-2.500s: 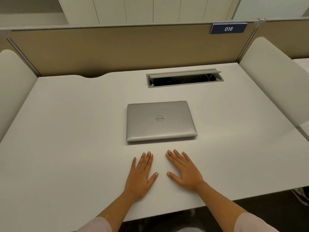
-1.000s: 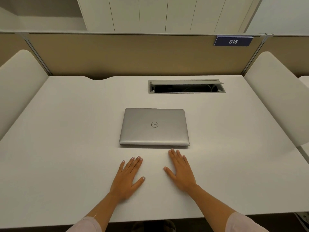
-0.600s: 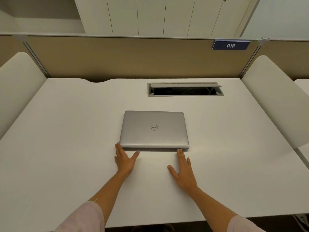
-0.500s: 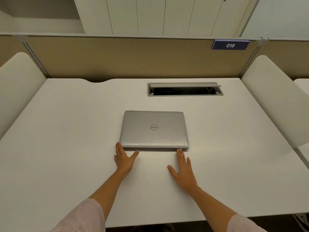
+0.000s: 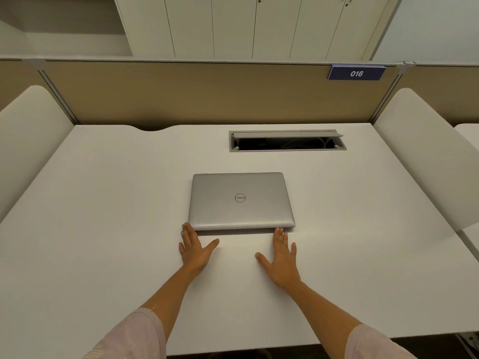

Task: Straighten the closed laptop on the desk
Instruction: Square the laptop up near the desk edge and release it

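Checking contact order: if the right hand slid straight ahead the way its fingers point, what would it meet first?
The right hand would meet the near edge of the closed laptop by its right corner; its fingertips look already at it.

Matt brushed-metal laptop on a smooth, matt white desk; fabric-look tan partition.

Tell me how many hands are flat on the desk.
2. The left hand lies at the laptop's near left corner; the right hand lies at its near right corner. None seems hidden.
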{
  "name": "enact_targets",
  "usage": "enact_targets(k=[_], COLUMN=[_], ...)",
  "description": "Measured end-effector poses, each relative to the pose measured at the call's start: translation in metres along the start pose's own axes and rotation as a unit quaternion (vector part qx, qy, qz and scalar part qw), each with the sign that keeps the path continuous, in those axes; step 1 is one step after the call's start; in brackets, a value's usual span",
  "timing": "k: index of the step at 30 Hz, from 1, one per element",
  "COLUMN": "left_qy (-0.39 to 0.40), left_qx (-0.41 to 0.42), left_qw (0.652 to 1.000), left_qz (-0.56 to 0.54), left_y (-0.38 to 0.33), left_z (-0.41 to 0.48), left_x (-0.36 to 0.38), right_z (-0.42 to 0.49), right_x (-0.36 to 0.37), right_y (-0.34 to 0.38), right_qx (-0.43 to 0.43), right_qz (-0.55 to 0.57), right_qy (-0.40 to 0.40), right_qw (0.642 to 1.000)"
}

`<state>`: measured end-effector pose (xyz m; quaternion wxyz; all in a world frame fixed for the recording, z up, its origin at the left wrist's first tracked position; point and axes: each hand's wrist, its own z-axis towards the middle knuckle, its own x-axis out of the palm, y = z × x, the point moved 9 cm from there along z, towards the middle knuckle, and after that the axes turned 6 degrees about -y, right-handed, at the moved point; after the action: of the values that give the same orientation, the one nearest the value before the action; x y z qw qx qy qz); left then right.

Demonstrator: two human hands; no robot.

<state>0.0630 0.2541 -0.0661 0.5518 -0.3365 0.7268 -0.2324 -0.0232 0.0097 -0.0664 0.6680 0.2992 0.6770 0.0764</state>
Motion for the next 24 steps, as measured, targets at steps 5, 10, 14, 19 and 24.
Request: enact_targets(k=[5,10,14,19,24], left_qy=[0.005,0.022,0.027,0.032,0.013], left_qx=[0.041,0.049,0.056,0.059,0.072], left_qw=[0.998,0.993,0.992,0.990,0.990], left_qz=[0.052,0.107,0.113,0.124,0.119], left_y=[0.005,0.010,0.011,0.014,0.014], left_z=[-0.007,-0.003,0.002,0.006,0.006], left_x=[0.003,0.006,0.006,0.004,0.003], right_z=[-0.002,-0.003,-0.004,-0.004,-0.003], right_x=[0.001,0.003,0.004,0.004,0.006], right_y=[0.001,0.002,0.002,0.002,-0.001], right_qx=[-0.004,-0.012,-0.020,-0.019,-0.024], right_qz=[-0.021,-0.050,-0.066,-0.075,-0.064], right_qy=[0.004,0.013,0.015,0.019,0.013], right_qw=[1.000,0.999,0.998,0.997,0.998])
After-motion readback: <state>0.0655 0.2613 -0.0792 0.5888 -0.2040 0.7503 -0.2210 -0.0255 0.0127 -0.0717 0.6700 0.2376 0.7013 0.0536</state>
